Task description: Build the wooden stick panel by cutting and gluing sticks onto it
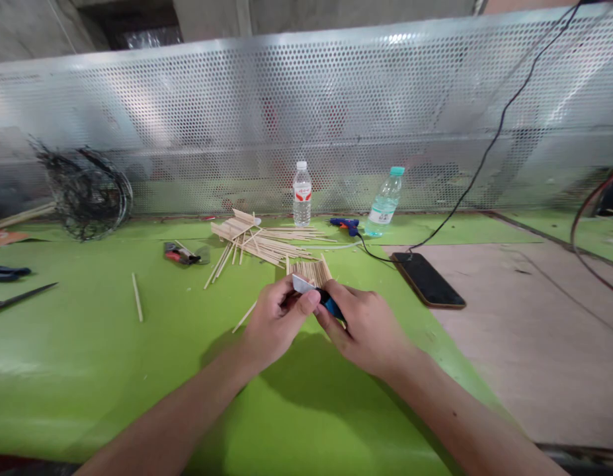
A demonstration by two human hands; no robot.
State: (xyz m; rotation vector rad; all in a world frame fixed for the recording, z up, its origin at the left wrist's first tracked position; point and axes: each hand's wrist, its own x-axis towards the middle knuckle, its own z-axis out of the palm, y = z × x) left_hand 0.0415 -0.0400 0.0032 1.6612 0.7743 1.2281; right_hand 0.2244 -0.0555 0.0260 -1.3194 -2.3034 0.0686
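In front of me, my right hand (368, 327) is closed around a utility knife (332, 305) with a blue and black handle. Its wide flat blade points up and to the left. My left hand (271, 324) is closed on a small piece made of wooden sticks (309, 270) set side by side, with longer sticks along two sides. The left thumb rests by the knife's blade, and the fingers beneath are partly hidden. A loose stick (245, 317) lies beside my left hand. Beyond the hands is a pile of thin wooden sticks (271, 248) with another joined stick piece (235, 226) on it.
A blue glue gun (344, 225), two water bottles (301, 198) and a corded phone (428, 281) stand or lie beyond my hands. Left are pliers (182, 254), scissors (18, 301), a short stick (137, 297) and a wire coil (85, 192). A perforated metal panel (211, 125) borders the green table (137, 383).
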